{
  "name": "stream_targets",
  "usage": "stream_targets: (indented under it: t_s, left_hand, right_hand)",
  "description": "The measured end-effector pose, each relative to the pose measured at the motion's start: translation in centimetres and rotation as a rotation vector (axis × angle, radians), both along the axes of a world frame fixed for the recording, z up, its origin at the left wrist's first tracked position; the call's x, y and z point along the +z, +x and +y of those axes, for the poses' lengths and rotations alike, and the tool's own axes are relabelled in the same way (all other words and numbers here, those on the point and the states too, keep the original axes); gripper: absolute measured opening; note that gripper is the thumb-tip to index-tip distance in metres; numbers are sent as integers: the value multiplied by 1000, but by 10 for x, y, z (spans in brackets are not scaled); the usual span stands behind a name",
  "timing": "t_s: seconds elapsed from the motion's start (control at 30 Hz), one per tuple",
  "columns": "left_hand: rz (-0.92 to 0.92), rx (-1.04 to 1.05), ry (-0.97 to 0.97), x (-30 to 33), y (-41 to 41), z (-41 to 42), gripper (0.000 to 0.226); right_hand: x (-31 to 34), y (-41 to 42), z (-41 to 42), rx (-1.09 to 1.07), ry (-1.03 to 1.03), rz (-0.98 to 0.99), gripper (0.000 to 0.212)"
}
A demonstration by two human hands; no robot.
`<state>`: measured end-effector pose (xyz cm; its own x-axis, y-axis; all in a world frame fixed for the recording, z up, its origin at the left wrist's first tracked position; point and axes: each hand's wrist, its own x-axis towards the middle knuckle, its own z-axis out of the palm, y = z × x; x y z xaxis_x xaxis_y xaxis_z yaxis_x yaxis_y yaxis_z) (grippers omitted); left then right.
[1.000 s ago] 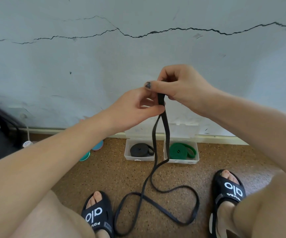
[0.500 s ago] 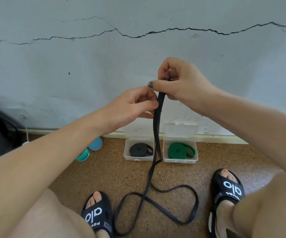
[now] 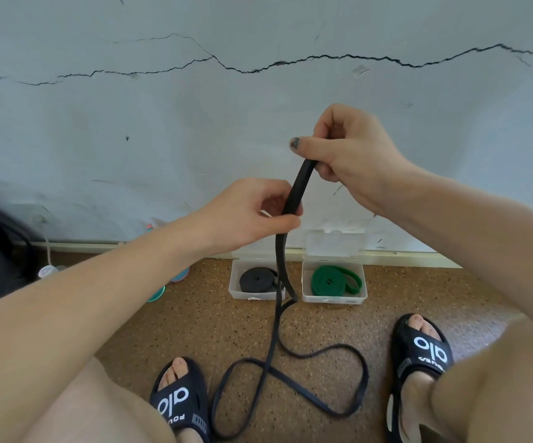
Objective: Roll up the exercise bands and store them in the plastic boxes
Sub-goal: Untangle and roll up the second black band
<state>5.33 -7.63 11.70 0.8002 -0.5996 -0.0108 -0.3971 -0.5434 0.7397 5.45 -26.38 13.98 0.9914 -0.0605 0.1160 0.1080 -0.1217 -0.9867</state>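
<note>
My right hand [image 3: 348, 161] has lifted its pinched end of the black exercise band [image 3: 295, 190] away from my left hand [image 3: 252, 212], which grips lower; the rest trails on the floor, so rolling is barely begun.

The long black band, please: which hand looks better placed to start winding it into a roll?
Probably the right hand: it pinches the black band's top end, where a roll would start. The left hand holds it lower and could feed up the slack lying on the floor.

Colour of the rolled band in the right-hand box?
Green band, clearest in the head view.
</note>
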Motion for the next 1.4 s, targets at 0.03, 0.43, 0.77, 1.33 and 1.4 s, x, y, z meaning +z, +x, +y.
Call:
stream_targets:
  t_s: [0.03,0.43,0.77,1.33,1.4]
  left_hand:
    - [10,-12,19,-3,0,1,6]
    - [-48,-12,164,0,2,15,13]
    - [53,-69,103,5,-1,16,13]
    - [130,-47,125,3,0,13,11]
    - [130,-82,163,-1,0,14,8]
  right_hand:
    - [0,-1,-1,-6,14,11,36]
    - [-16,17,-55,-116,-302,277,29]
    - [-11,-12,18,249,-497,200,36]
    - [-7,-6,17,179,-429,178,10]
    - [-6,-4,13,126,-374,150,12]
